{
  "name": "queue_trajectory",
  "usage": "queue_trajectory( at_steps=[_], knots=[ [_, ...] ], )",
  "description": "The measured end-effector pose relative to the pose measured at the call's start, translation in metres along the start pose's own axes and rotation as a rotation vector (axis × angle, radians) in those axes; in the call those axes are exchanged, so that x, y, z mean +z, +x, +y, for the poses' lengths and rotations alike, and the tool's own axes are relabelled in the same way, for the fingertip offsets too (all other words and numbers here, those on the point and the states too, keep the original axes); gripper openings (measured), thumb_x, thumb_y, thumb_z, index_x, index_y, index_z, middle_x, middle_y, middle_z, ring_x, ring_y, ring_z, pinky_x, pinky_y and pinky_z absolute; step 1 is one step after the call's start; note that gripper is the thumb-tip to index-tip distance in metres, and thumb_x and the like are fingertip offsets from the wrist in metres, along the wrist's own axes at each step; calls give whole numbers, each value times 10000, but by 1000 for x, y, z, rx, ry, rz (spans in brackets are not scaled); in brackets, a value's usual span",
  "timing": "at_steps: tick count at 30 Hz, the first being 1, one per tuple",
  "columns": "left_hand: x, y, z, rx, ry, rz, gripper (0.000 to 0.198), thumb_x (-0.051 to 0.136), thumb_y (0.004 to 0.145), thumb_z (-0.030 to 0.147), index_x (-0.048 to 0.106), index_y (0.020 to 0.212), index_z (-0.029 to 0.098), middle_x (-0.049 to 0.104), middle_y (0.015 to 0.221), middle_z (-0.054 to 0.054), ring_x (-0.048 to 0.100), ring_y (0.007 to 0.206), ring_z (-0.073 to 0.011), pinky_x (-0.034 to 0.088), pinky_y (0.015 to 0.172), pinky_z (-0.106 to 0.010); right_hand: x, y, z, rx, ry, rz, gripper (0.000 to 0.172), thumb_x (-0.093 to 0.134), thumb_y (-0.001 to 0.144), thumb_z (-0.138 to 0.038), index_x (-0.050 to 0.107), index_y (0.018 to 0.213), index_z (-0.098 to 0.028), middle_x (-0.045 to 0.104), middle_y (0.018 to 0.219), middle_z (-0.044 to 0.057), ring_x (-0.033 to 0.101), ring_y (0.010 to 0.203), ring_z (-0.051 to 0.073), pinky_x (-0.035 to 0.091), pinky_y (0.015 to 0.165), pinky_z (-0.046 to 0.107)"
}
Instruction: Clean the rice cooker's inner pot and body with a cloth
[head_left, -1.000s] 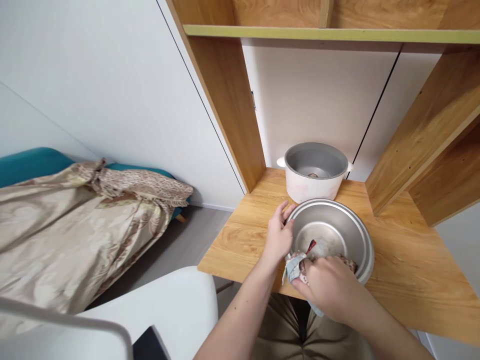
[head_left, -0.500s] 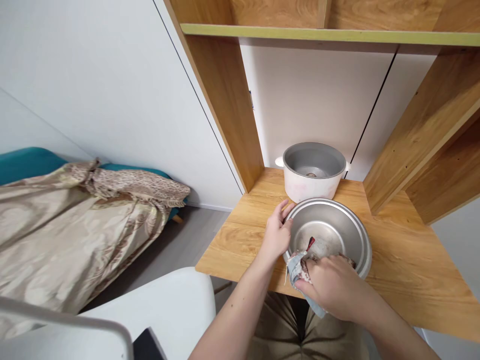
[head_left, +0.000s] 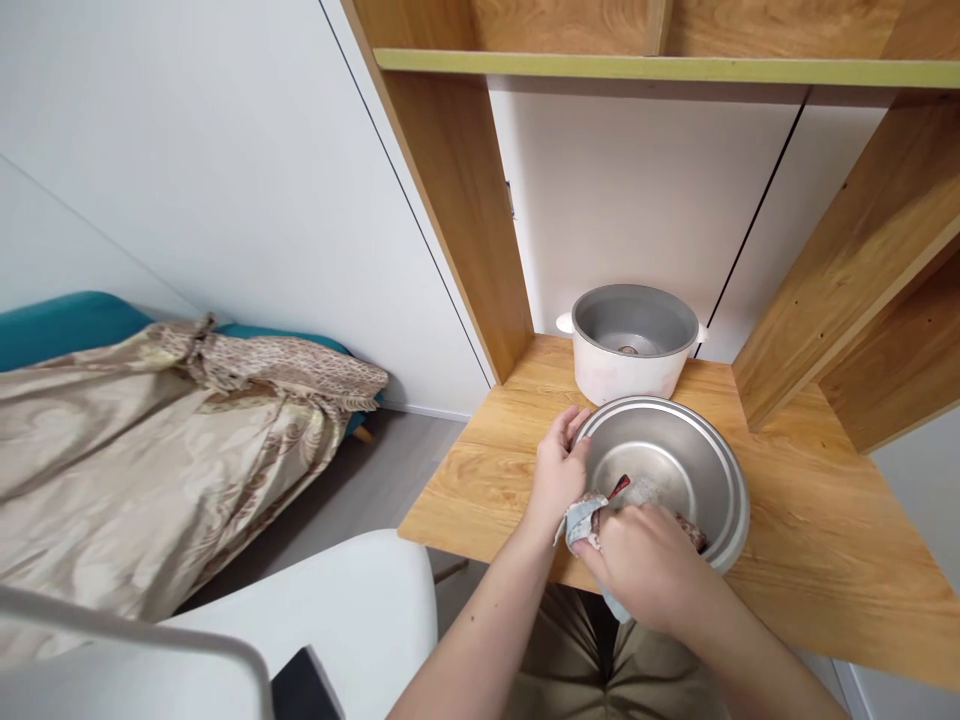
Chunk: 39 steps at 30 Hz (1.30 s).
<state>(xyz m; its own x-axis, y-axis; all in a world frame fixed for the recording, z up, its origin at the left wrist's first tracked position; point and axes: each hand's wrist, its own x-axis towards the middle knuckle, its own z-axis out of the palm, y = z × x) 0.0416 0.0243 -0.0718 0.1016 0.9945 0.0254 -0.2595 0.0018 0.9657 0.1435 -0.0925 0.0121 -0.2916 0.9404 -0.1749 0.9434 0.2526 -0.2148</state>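
A shiny metal pot (head_left: 667, 455) sits on the wooden table (head_left: 825, 540) near its front edge. My left hand (head_left: 559, 470) grips the pot's left rim, fingers curled over it. My right hand (head_left: 641, 560) is closed on a patterned cloth (head_left: 581, 522) and presses it against the pot's near inner wall; part of the cloth hangs over the rim and below the table edge.
A white cooker body (head_left: 634, 345) with a grey inside stands behind the pot. Wooden shelf uprights (head_left: 465, 200) flank the table. A bed with a beige cover (head_left: 150, 450) lies at the left, and a white chair (head_left: 337, 610) stands at the near left.
My right hand with the cloth has shifted slightly left along the pot's near rim. The left hand keeps its hold on the rim.
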Motion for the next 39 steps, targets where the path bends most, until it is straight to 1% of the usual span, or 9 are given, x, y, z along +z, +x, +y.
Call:
queue_trajectory(
  at_steps=[3,8,14,18,23,26,32,36,39],
  knots=[
    [0,-2,-1,6,5,4,490,698,778,171,608,1259,185,660,1414,-154,581,1379,-273,362,1230,-457,-3,-2,3,-16,-8,1,367,443,1060,-393,714,924,-187,782,843,121,752,762,259,478,673,324],
    [-3,-3,-10,1,1,7,529,699,758,179,631,1282,203,652,1431,-118,571,1385,-259,355,1233,-428,-4,-1,2,-24,11,-8,318,457,1052,-357,713,956,-195,786,877,100,751,783,241,453,674,311],
    [-9,2,-20,-122,-41,21,494,720,718,217,682,1210,194,710,1338,-100,639,1281,-271,411,1181,-430,-4,4,-3,-17,79,36,266,461,1046,-283,708,980,-211,791,934,79,739,803,214,455,699,292],
    [-8,0,-14,-66,-38,10,511,717,702,207,683,1211,186,707,1342,-113,630,1301,-277,394,1200,-450,-4,4,-5,-9,71,28,286,449,1049,-279,714,980,-197,793,924,95,748,804,239,474,699,304],
    [-4,-4,-2,-4,9,6,523,703,701,174,696,1223,188,663,1413,-124,588,1365,-290,345,1245,-473,-5,-2,-5,65,30,-2,324,483,1048,-399,723,1014,-184,797,885,122,765,792,284,493,668,328],
    [-4,-5,2,10,9,1,526,687,686,133,699,1210,181,667,1406,-127,578,1378,-288,329,1256,-473,-4,-9,-1,37,-14,-10,327,491,1047,-415,718,1033,-180,792,836,120,765,754,279,487,644,324],
    [1,-9,4,6,-73,-6,535,678,687,110,658,1217,181,685,1377,-122,597,1356,-264,358,1239,-448,-3,-20,10,1,-95,1,311,514,1039,-410,714,947,-190,772,779,107,759,716,277,458,599,318],
    [6,-8,2,-1,-131,17,525,664,666,90,650,1184,173,692,1358,-135,607,1342,-271,363,1231,-464,-5,-12,5,14,-34,-17,346,495,1052,-431,727,971,-187,785,811,113,763,751,267,479,654,317],
    [5,-6,-1,-21,-141,14,517,656,656,81,647,1164,172,699,1345,-139,614,1333,-271,375,1221,-467,-4,-3,-4,40,2,-33,354,495,1053,-429,746,973,-193,797,864,118,768,799,271,490,685,323]
  ],
)
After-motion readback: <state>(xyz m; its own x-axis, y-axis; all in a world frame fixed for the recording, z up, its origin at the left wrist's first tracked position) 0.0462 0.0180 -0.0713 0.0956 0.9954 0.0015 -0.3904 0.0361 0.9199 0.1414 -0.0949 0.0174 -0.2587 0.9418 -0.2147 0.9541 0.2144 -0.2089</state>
